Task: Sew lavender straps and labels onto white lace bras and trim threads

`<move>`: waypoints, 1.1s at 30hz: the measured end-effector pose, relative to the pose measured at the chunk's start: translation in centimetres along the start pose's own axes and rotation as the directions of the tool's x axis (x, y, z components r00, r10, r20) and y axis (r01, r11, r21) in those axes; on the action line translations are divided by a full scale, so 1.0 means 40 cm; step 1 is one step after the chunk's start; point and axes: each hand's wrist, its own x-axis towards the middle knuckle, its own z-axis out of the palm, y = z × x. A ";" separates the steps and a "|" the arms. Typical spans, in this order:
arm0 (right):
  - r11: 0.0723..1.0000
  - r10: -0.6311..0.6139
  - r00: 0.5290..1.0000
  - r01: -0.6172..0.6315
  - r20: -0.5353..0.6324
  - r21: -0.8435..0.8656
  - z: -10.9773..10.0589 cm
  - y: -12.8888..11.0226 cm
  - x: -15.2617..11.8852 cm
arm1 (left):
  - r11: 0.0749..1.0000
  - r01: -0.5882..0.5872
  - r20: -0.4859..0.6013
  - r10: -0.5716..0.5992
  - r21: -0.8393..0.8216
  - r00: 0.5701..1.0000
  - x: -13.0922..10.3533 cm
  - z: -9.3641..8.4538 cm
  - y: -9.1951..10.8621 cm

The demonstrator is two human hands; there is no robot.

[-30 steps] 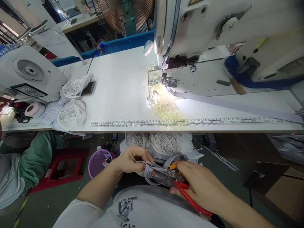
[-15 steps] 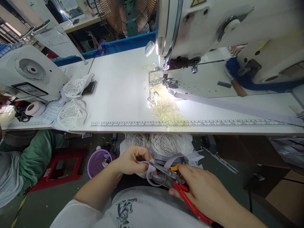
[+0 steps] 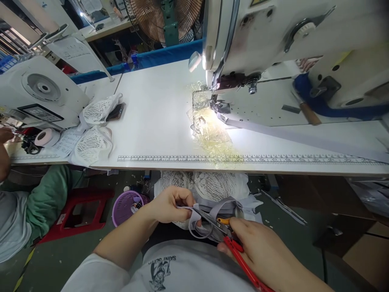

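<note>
Leftmost, green clothing (image 3: 57, 194) worn by a co-worker is seen beside a red plastic stool (image 3: 75, 213), below a white sewing machine (image 3: 42, 87). White lace bra cups (image 3: 92, 147) are laid near it on the white tabletop (image 3: 152, 113), next to a dark phone (image 3: 116, 112). Below, a purple basket (image 3: 125, 207) is placed on the floor. At lower centre, a pale grey strap (image 3: 193, 221) is pinched between the thumb and fingers of the left hand (image 3: 172, 205), in front of a white lace bra (image 3: 214, 186) held at lap level. The strap is met by the blades of red-handled scissors (image 3: 243, 261), which are gripped in the closed right hand (image 3: 261, 243). At upper right, a larger sewing machine (image 3: 258, 36) is lit at its needle, and a wooden-handled tool (image 3: 310, 113) is laid on its bed.
</note>
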 end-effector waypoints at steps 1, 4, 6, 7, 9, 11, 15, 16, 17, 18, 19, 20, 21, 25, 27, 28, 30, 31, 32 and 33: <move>1.000 -0.005 1.000 0.005 0.004 0.005 0.002 0.001 0.000 | 1.000 0.002 0.001 -0.002 0.000 1.000 0.000 -0.001 -0.001; 1.000 -0.013 1.000 0.013 -0.001 0.025 0.009 0.002 -0.004 | 1.000 0.022 -0.008 -0.022 0.020 1.000 -0.002 -0.003 -0.002; 0.999 -0.018 1.000 0.018 -0.015 0.044 0.014 0.001 -0.006 | 0.999 0.030 -0.016 -0.030 0.040 0.999 -0.003 -0.003 0.000; 0.998 -0.020 0.999 0.021 -0.026 0.054 0.016 0.000 -0.007 | 0.999 0.020 -0.013 -0.019 0.049 1.000 -0.004 -0.004 0.002; 0.997 -0.015 0.999 0.018 -0.047 0.078 0.016 -0.001 -0.005 | 0.998 -0.034 0.011 0.033 0.056 0.999 -0.005 -0.005 0.005; 0.994 0.008 0.998 0.000 -0.066 0.113 0.012 0.001 0.000 | 0.992 -0.119 0.060 0.116 0.047 0.991 -0.005 -0.006 0.006; 0.978 0.050 0.986 -0.016 -0.158 0.209 -0.005 0.014 0.010 | 0.973 -0.225 0.096 0.220 0.043 0.971 -0.005 -0.010 0.002; 0.970 0.056 0.979 -0.007 -0.195 0.242 -0.008 0.017 0.013 | 0.969 -0.241 0.094 0.236 0.051 0.967 -0.005 -0.012 0.001; 0.958 0.061 0.970 0.009 -0.236 0.285 -0.010 0.018 0.015 | 0.963 -0.261 0.096 0.254 0.069 0.963 -0.005 -0.013 0.000; 0.939 0.068 0.960 0.030 -0.272 0.342 -0.010 0.018 0.018 | 0.951 -0.290 0.101 0.280 0.103 0.955 -0.005 -0.014 0.000; 0.910 0.082 0.951 0.050 -0.298 0.411 -0.009 0.015 0.022 | 0.931 -0.331 0.107 0.317 0.156 0.942 -0.005 -0.015 0.001; 0.870 0.108 0.943 0.064 -0.315 0.489 -0.007 0.009 0.026 | 0.900 -0.375 0.114 0.359 0.221 0.927 -0.005 -0.016 0.002; 0.817 0.143 0.934 0.075 -0.327 0.571 -0.004 0.002 0.031 | 0.860 -0.418 0.119 0.401 0.291 0.908 -0.005 -0.015 0.004; 0.578 0.218 0.920 0.147 -0.326 0.802 0.004 -0.041 0.053 | 0.694 -0.532 0.150 0.533 0.485 0.833 -0.008 -0.008 0.013; 0.513 0.179 0.931 0.187 -0.317 0.838 0.001 -0.061 0.065 | 0.631 -0.554 0.166 0.566 0.544 0.808 -0.011 -0.001 0.016; 0.495 0.158 0.936 0.201 -0.315 0.845 -0.002 -0.070 0.070 | 0.603 -0.555 0.170 0.576 0.573 0.800 -0.012 0.002 0.016; 0.467 0.131 0.937 0.230 -0.324 0.854 -0.007 -0.082 0.081 | 0.540 -0.545 0.174 0.589 0.641 0.789 -0.017 0.006 0.017; 0.456 0.126 0.935 0.243 -0.332 0.856 -0.008 -0.086 0.085 | 0.503 -0.538 0.179 0.596 0.676 0.783 -0.019 0.008 0.018; 0.450 0.123 0.933 0.250 -0.337 0.857 -0.009 -0.088 0.089 | 0.460 -0.536 0.190 0.608 0.707 0.771 -0.021 0.008 0.019; 0.450 0.122 0.932 0.254 -0.340 0.856 -0.008 -0.088 0.092 | 0.412 -0.539 0.208 0.619 0.735 0.757 -0.023 0.008 0.021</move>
